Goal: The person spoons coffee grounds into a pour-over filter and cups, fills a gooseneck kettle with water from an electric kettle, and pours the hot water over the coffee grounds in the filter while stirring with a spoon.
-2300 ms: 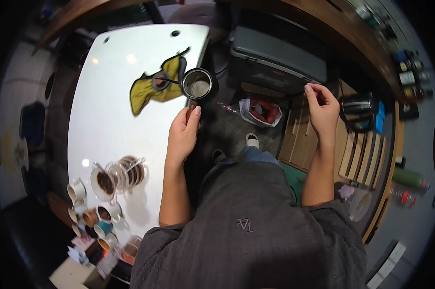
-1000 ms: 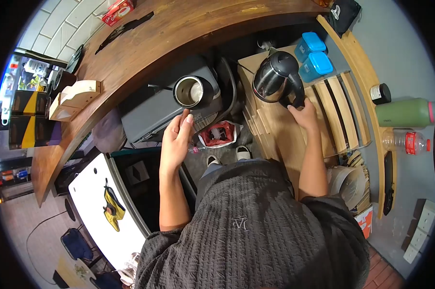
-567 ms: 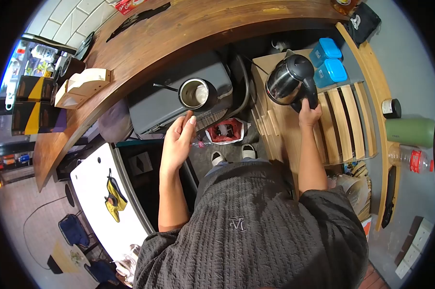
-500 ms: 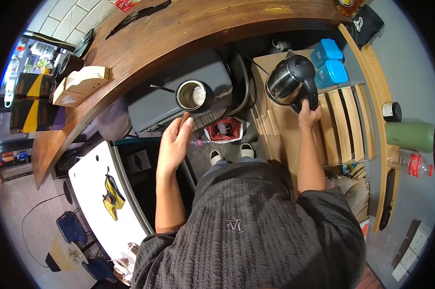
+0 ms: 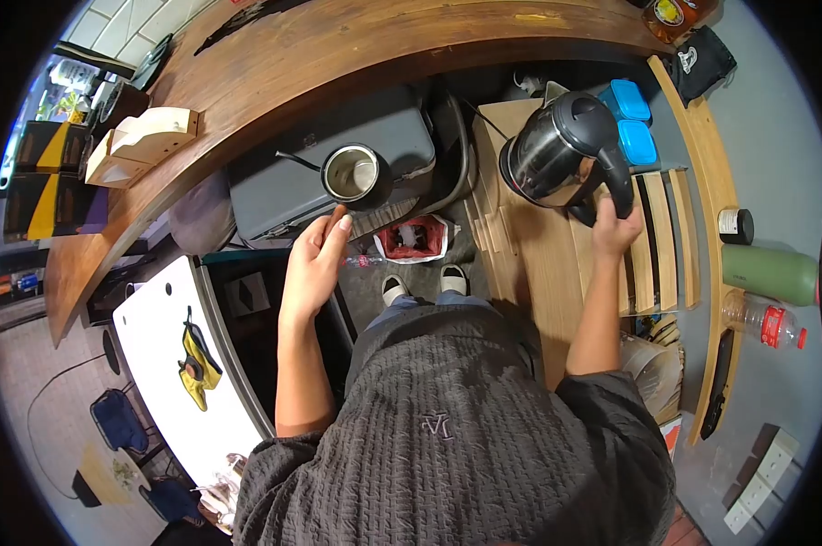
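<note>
My left hand is closed around the brown handle of a small gooseneck pot. The pot has a dark outside, a thin spout pointing left and an open top. Its pale metal inside shows, but I cannot tell how full it is. On the right, my right hand grips the black handle of an electric kettle. This kettle has a shiny dark body and a black lid, which looks closed. It is held over the wooden worktop, apart from the pot.
Two blue-lidded containers stand right of the kettle, above wooden slats. A grey case lies beneath the pot. A curved wooden counter runs across the top. A lined bin sits by my feet. A bottle is at far right.
The electric kettle has moved a little right and looks larger, nearer to me. The pot stays in my left hand; the whole view has shifted slightly.
</note>
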`<act>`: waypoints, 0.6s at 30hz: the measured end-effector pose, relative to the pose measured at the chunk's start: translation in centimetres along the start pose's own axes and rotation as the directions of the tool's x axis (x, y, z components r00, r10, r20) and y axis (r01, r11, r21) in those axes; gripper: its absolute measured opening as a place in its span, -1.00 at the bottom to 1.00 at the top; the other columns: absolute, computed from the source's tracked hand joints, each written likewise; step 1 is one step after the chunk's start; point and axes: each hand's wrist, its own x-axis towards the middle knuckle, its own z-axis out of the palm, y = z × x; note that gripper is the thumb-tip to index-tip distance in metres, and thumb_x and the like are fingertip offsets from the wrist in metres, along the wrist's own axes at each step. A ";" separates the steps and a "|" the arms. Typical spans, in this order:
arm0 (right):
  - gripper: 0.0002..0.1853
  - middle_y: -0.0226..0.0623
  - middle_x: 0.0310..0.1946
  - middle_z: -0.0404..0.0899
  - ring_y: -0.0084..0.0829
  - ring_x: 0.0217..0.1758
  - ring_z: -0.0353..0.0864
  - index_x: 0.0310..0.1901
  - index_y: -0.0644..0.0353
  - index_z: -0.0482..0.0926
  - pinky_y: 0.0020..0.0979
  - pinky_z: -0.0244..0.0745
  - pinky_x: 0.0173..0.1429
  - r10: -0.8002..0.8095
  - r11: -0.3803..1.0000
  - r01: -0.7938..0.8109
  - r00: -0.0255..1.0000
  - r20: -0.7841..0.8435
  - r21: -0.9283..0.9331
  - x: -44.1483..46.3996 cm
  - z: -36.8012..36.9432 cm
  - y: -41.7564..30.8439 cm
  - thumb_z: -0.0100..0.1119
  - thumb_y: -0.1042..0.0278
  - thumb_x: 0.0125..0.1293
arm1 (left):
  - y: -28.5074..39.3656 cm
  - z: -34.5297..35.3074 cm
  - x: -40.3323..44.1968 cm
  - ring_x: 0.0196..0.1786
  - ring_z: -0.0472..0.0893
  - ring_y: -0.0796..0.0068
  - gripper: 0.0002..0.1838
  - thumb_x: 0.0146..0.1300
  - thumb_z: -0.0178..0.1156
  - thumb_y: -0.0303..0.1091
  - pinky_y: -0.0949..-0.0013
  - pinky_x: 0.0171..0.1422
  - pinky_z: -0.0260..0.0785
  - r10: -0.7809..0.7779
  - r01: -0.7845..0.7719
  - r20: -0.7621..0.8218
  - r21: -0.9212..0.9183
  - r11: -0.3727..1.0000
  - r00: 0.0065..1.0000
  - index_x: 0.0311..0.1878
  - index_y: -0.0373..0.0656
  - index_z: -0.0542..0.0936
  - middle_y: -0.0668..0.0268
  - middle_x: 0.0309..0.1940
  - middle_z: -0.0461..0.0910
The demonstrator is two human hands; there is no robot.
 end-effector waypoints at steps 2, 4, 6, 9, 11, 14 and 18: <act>-0.88 -0.47 -0.47 0.53 -0.63 -0.38 0.49 -0.32 0.35 0.56 -0.53 0.43 -0.25 -0.068 0.998 0.066 0.986 0.150 0.018 0.9 -1.4 -1.4 0.19 0.52 0.09 | 0.4 -0.2 0.5 -0.49 0.25 0.74 -0.67 0.42 0.08 -0.17 0.54 -0.41 0.11 -0.020 0.018 0.035 0.039 0.999 0.999 -0.34 -0.27 0.47 0.52 -0.58 0.31; -0.86 -0.51 -0.45 0.49 -0.67 -0.38 0.43 -0.29 0.37 0.55 -0.57 0.37 -0.24 -0.038 0.998 0.026 0.974 0.224 0.056 1.5 -2.3 -3.5 0.18 0.55 0.08 | 0.2 -0.2 1.1 -0.49 0.25 0.73 -0.66 0.41 0.08 -0.17 0.53 -0.41 0.12 0.028 -0.030 0.027 0.063 0.998 0.999 -0.34 -0.30 0.47 0.52 -0.58 0.31; -0.87 -0.53 -0.43 0.49 -0.70 -0.36 0.42 -0.29 0.36 0.55 -0.60 0.35 -0.25 0.009 0.995 -0.040 0.947 0.322 0.088 1.9 -2.7 -6.7 0.16 0.57 0.09 | 0.2 -0.5 1.7 -0.49 0.25 0.72 -0.65 0.41 0.08 -0.17 0.52 -0.42 0.13 0.073 -0.074 0.020 0.087 0.993 0.997 -0.34 -0.32 0.47 0.52 -0.58 0.32; -0.87 -0.52 -0.42 0.50 -0.72 -0.36 0.42 -0.28 0.35 0.55 -0.60 0.35 -0.25 0.030 0.999 -0.043 0.878 0.478 0.017 2.2 -2.8 -10.5 0.14 0.59 0.09 | 0.8 -1.5 2.3 -0.49 0.24 0.69 -0.64 0.41 0.09 -0.18 0.49 -0.42 0.14 0.098 -0.115 0.104 0.175 0.978 0.990 -0.33 -0.35 0.47 0.50 -0.59 0.33; -0.86 -0.51 -0.42 0.50 -0.71 -0.37 0.42 -0.28 0.35 0.55 -0.60 0.35 -0.25 -0.007 1.000 0.008 0.846 0.534 0.000 2.1 -2.0 -12.8 0.14 0.59 0.08 | 1.4 -1.7 2.5 -0.50 0.23 0.63 -0.64 0.38 0.11 -0.17 0.44 -0.42 0.17 0.130 -0.164 0.131 0.296 0.941 0.983 -0.34 -0.35 0.47 0.42 -0.62 0.32; -0.86 -0.49 -0.44 0.51 -0.70 -0.38 0.43 -0.30 0.34 0.55 -0.60 0.36 -0.26 -0.021 1.000 0.025 0.804 0.594 0.002 1.5 -0.3 -14.8 0.12 0.62 0.05 | 1.7 -2.1 2.6 -0.52 0.25 0.55 -0.61 0.35 0.14 -0.14 0.38 -0.41 0.19 0.162 -0.205 0.150 0.343 0.917 0.975 -0.38 -0.35 0.44 0.30 -0.64 0.30; -0.84 -0.50 -0.47 0.49 -0.71 -0.40 0.41 -0.33 0.34 0.54 -0.61 0.36 -0.28 -0.040 0.998 0.063 0.698 0.715 -0.006 1.5 1.6 -17.0 0.07 0.63 0.00 | 1.6 -2.8 2.6 -0.52 0.28 0.44 -0.57 0.34 0.14 -0.12 0.34 -0.37 0.26 0.180 -0.231 0.157 0.423 0.876 0.971 -0.42 -0.36 0.43 0.16 -0.63 0.34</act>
